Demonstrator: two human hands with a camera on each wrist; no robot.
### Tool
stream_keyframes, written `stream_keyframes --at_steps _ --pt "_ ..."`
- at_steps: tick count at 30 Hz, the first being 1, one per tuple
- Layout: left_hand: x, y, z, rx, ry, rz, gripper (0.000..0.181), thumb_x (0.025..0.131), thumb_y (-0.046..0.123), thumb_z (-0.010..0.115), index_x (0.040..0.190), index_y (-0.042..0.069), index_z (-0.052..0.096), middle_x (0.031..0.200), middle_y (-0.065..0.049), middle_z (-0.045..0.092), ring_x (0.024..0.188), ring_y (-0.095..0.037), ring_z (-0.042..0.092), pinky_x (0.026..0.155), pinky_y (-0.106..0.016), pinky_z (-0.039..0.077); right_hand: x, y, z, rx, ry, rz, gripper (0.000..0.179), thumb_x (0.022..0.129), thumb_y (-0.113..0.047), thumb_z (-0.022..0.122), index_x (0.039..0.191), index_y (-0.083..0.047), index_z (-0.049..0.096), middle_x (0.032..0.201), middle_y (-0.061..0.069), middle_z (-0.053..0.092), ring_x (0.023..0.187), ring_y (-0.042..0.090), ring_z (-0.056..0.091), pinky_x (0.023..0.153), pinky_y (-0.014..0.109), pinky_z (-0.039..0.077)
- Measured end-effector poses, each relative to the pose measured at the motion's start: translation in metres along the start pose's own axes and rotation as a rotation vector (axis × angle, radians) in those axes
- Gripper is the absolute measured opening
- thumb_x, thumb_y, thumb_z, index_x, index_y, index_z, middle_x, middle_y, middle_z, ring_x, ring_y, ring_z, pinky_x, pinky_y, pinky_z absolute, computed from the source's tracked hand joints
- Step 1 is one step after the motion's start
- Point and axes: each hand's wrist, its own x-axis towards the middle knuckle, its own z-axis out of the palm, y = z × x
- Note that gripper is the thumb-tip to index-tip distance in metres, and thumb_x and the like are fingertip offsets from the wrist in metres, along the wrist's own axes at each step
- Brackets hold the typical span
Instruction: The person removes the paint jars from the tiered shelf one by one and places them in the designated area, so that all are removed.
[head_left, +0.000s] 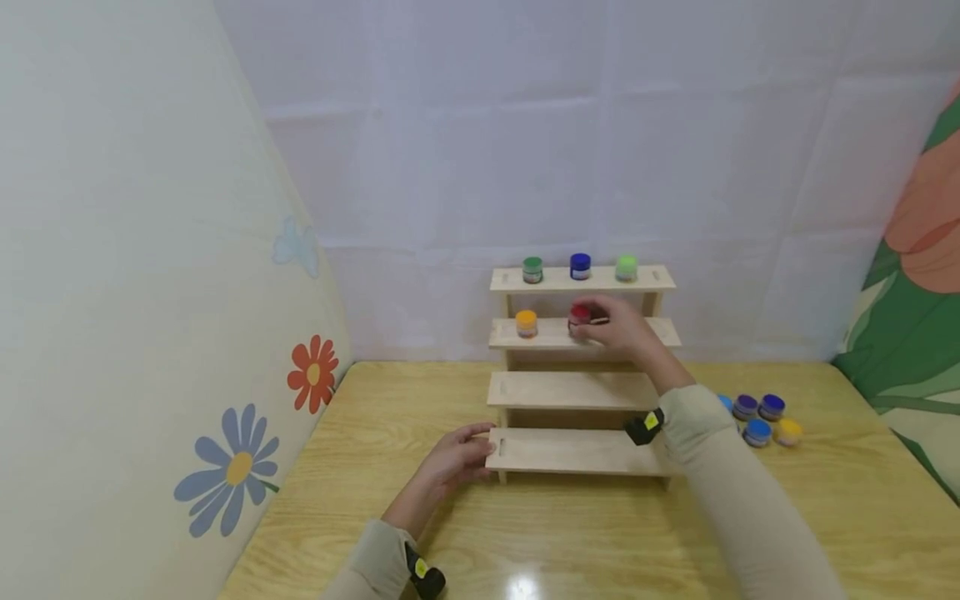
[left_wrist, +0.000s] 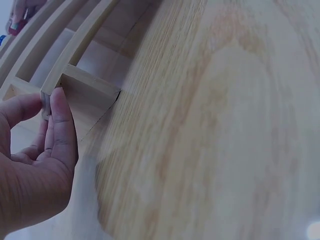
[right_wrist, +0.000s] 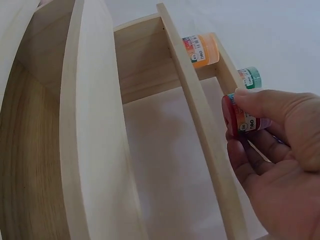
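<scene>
A small red paint jar is pinched between thumb and fingers of my right hand, over the second tier from the top of a wooden stepped rack. Seen from the right wrist, the jar is tilted near the tier's edge, its label showing. On the same tier, to the left, stands an orange jar. The top tier carries a dark green jar, a blue jar and a light green jar. My left hand grips the left end of the bottom tier, thumb opposite fingers.
Several more jars stand on the wooden table right of the rack, among them a purple jar, a light blue jar and a yellow jar. A white cloth hangs behind the rack. Flowered panels flank the table.
</scene>
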Motion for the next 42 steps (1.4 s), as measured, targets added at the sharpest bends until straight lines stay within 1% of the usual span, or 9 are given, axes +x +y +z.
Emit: stream_keyframes --at_steps 6,11,17,23,29,32,35,38,42 --pt "0.001 0.001 -0.001 -0.008 -0.007 0.004 0.055 0.097 0.005 0.062 0.147 -0.007 0.042 0.111 -0.008 0.068 0.084 -0.014 0.068 0.066 -0.024 0.057 -0.012 -0.004 -0.006 -0.012 0.003 -0.001 0.049 0.094 -0.013 0.072 0.138 0.001 0.057 0.125 0.019 0.065 0.119 0.036 0.061 0.102 0.047 0.050" --pt "0.003 0.000 -0.001 -0.008 0.012 0.007 0.055 0.097 0.005 0.062 0.147 -0.006 0.044 0.109 -0.007 0.070 0.085 -0.014 0.069 0.066 -0.024 0.057 -0.023 -0.005 -0.012 -0.006 0.006 -0.015 0.046 0.094 -0.015 0.073 0.135 0.001 0.058 0.124 0.018 0.065 0.119 0.035 0.060 0.104 0.048 0.048" --pt "0.005 0.001 -0.001 -0.010 0.018 0.008 0.055 0.096 0.006 0.063 0.147 -0.006 0.044 0.109 -0.008 0.070 0.084 -0.015 0.069 0.066 -0.024 0.056 -0.036 0.001 -0.020 -0.025 0.031 -0.034 0.042 0.095 -0.015 0.072 0.132 0.001 0.060 0.121 0.019 0.066 0.117 0.034 0.061 0.102 0.048 0.050" --pt "0.005 0.002 -0.001 -0.012 0.029 0.006 0.055 0.096 0.005 0.063 0.147 -0.005 0.045 0.109 -0.008 0.069 0.084 -0.014 0.068 0.066 -0.025 0.056 -0.049 0.012 -0.026 -0.027 0.064 -0.049 0.049 0.096 -0.012 0.071 0.138 0.005 0.054 0.125 0.024 0.063 0.118 0.037 0.060 0.102 0.049 0.050" --pt "0.004 0.002 -0.003 -0.019 0.028 0.003 0.056 0.096 0.005 0.063 0.148 -0.005 0.044 0.110 -0.007 0.069 0.084 -0.014 0.069 0.066 -0.024 0.056 -0.068 0.016 -0.032 -0.043 0.075 -0.046 0.051 0.096 -0.012 0.070 0.140 0.005 0.053 0.127 0.025 0.061 0.118 0.039 0.061 0.098 0.048 0.052" --pt "0.003 0.002 -0.002 -0.019 0.026 0.000 0.056 0.097 0.006 0.063 0.148 -0.005 0.044 0.113 -0.009 0.068 0.085 -0.014 0.069 0.066 -0.025 0.057 -0.077 0.020 -0.036 -0.061 0.091 -0.039 0.050 0.096 -0.015 0.071 0.140 0.003 0.054 0.126 0.025 0.061 0.116 0.040 0.062 0.095 0.043 0.054" --pt "0.003 0.002 -0.002 -0.016 0.026 -0.002 0.056 0.096 0.006 0.064 0.148 -0.004 0.044 0.114 -0.010 0.068 0.086 -0.015 0.068 0.067 -0.025 0.057 -0.087 0.026 -0.040 -0.061 0.103 -0.037 0.050 0.096 -0.017 0.071 0.140 0.001 0.054 0.125 0.024 0.062 0.115 0.040 0.063 0.091 0.033 0.055" --pt "0.004 0.002 -0.001 -0.015 0.030 -0.003 0.056 0.096 0.006 0.064 0.147 -0.004 0.045 0.112 -0.009 0.069 0.086 -0.015 0.068 0.066 -0.026 0.056 -0.097 0.033 -0.044 -0.049 0.105 -0.029 0.051 0.097 -0.019 0.070 0.141 0.000 0.053 0.126 0.024 0.061 0.116 0.041 0.062 0.086 0.022 0.053" --pt "0.004 0.001 -0.001 -0.015 0.028 -0.003 0.055 0.096 0.006 0.064 0.147 -0.004 0.045 0.110 -0.007 0.069 0.085 -0.015 0.068 0.065 -0.026 0.056 -0.110 0.041 -0.050 -0.050 0.107 -0.006 0.053 0.098 -0.022 0.069 0.142 0.002 0.051 0.129 0.025 0.060 0.118 0.044 0.061 0.083 0.015 0.051"
